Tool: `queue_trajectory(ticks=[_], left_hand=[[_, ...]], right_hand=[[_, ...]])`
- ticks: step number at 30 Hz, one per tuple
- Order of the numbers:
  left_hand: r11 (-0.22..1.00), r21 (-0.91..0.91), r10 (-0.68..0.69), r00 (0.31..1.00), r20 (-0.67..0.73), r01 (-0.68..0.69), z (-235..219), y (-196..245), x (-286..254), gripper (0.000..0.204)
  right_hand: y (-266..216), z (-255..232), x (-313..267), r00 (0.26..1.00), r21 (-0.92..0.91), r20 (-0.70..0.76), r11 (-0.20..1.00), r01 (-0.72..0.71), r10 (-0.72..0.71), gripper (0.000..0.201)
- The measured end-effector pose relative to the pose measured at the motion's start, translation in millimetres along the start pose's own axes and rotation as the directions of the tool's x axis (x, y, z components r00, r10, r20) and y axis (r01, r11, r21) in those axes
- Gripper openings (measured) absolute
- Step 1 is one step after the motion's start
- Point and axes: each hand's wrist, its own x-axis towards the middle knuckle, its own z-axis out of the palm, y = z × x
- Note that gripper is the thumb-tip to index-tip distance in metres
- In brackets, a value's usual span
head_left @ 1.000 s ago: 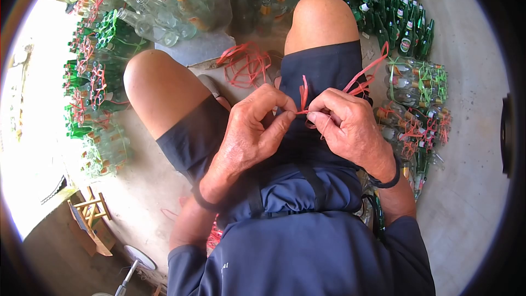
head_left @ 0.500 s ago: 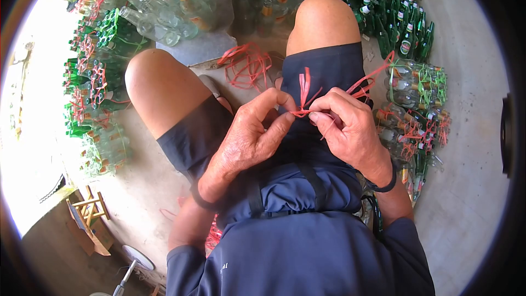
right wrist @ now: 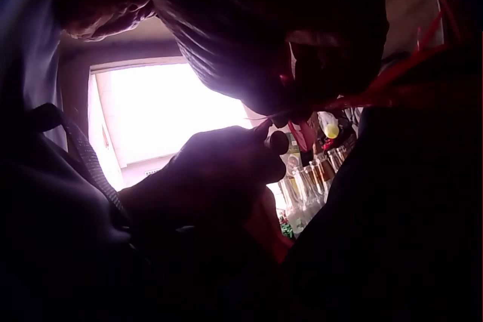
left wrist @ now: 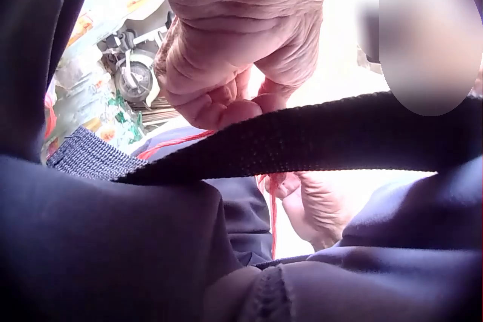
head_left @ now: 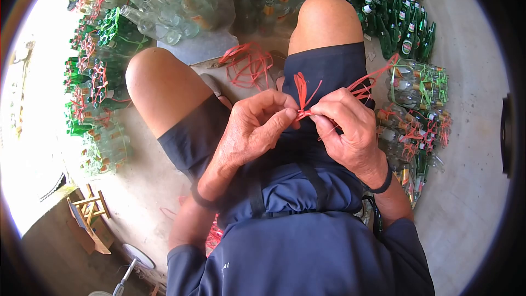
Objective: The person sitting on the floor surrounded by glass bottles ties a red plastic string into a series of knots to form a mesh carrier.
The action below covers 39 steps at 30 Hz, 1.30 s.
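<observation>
Between thumb and forefinger my left hand (head_left: 255, 126) pinches a red plastic string (head_left: 301, 92), right where its strands cross in a small knot. Close beside it, my right hand (head_left: 350, 129) pinches the same string, fingertips almost meeting the left ones over the lap. Loose ends stand up above the knot, and more red strands trail from behind the right hand toward the bundled bottles. In the left wrist view the left hand (left wrist: 249, 43) shows above a dark strap, with string hanging below. The right wrist view is dark; the hands there are mostly silhouettes.
A tangle of red string (head_left: 247, 66) lies on the floor between the feet. Clear bottles (head_left: 186, 0) and green bottles (head_left: 405, 27) stand ahead. Tied bottle bundles (head_left: 419, 85) sit at the right, more bundles (head_left: 98, 87) at the left. A small wooden stool (head_left: 90, 208) is behind left.
Both hands stay close together at the string. The right fingers have shifted slightly on it, the loose ends above the knot have spread, and the trailing strand at the right has swung outward.
</observation>
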Motion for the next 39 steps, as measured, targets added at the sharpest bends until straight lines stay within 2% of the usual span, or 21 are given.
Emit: queue_trajectory(ticks=[3,7,9,14,16,21,23,24,26,29,33,35,37,39], left_hand=[[0.998,0.029,0.055,0.998,0.016,-0.055,1,0,-1,0.018],[0.996,0.082,0.032,0.999,0.027,-0.035,-1,-1,-1,0.018],[0.992,0.090,0.086,0.996,-0.002,-0.085,0,-5,0,0.017],[0.991,0.074,0.109,0.994,-0.008,-0.108,1,-9,1,0.017],[0.991,0.055,0.126,0.992,-0.012,-0.125,2,-10,1,0.016],[0.989,0.091,0.120,0.993,-0.017,-0.118,3,-8,1,0.015],[0.992,0.070,0.102,0.995,-0.016,-0.101,4,-10,1,0.015],[0.995,0.049,0.084,0.996,-0.017,-0.083,4,-11,1,0.015],[0.994,0.055,0.091,0.996,-0.010,-0.090,2,-11,1,0.016],[0.992,0.058,0.109,0.994,0.002,-0.109,1,-14,2,0.017],[0.991,0.096,0.096,0.995,0.012,-0.096,1,-11,2,0.017],[0.991,0.089,0.103,0.995,0.017,-0.104,0,-9,2,0.017],[0.990,0.082,0.110,0.994,0.023,-0.112,0,-8,1,0.017],[0.997,0.051,0.062,0.998,0.008,-0.062,0,-6,0,0.018]], right_hand=[[0,1,1,1.000,-0.006,0.001,1.000,0.001,-0.001,0.018],[0,3,-1,1.000,0.012,0.025,1.000,-0.005,0.005,0.020],[-8,0,2,0.991,0.074,0.081,0.991,-0.110,0.104,0.020],[-15,-14,6,0.983,0.146,0.099,0.974,-0.171,0.157,0.021],[-16,-14,6,0.961,0.138,0.088,0.952,-0.273,0.263,0.024],[-10,-7,11,0.956,0.156,0.159,0.950,-0.270,0.246,0.019],[-3,-2,7,0.965,0.279,0.173,0.930,-0.239,0.196,0.011],[-4,-3,8,0.965,0.279,0.174,0.930,-0.239,0.196,0.011],[-9,-7,13,0.923,0.312,0.249,0.878,-0.363,0.293,0.004],[-12,-7,17,0.899,0.368,0.295,0.830,-0.420,0.325,0.005],[-1,0,12,0.933,0.332,0.271,0.887,-0.322,0.237,0.006],[0,4,8,0.912,0.505,0.236,0.759,-0.411,0.337,0.007],[4,5,4,0.905,0.470,0.235,0.774,-0.425,0.355,0.008],[5,3,3,0.899,0.433,0.232,0.788,-0.438,0.372,0.009]])
